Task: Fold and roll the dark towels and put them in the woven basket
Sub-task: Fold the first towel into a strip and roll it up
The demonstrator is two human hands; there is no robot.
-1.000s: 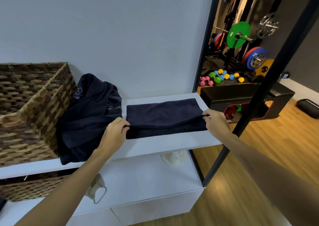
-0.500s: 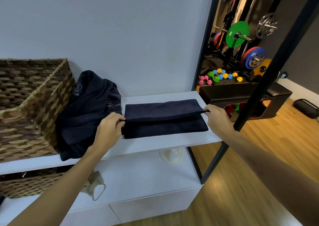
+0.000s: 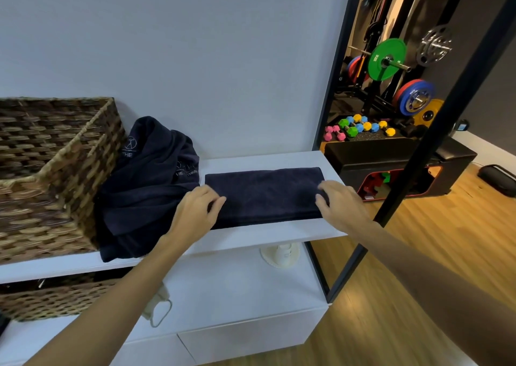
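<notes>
A dark navy towel (image 3: 265, 192) lies folded into a long strip on the white shelf (image 3: 251, 240). My left hand (image 3: 196, 212) grips its left end, fingers curled over the cloth. My right hand (image 3: 342, 203) grips its right end the same way. To the left, a heap of dark towels (image 3: 145, 186) with pale printed logos leans against the woven basket (image 3: 55, 170), which stands at the shelf's left end.
A second woven basket (image 3: 53, 301) sits on the lower shelf, with a pale face mask (image 3: 156, 309) beside it and a small white object (image 3: 280, 255) under the upper shelf. A black-framed mirror (image 3: 418, 142) stands at the right, reflecting gym weights. Wooden floor (image 3: 363, 323) lies below.
Both hands carried the towel's upper layer forward over the lower one, making a narrower strip. They moved from the ends' edges onto the top of the towel.
</notes>
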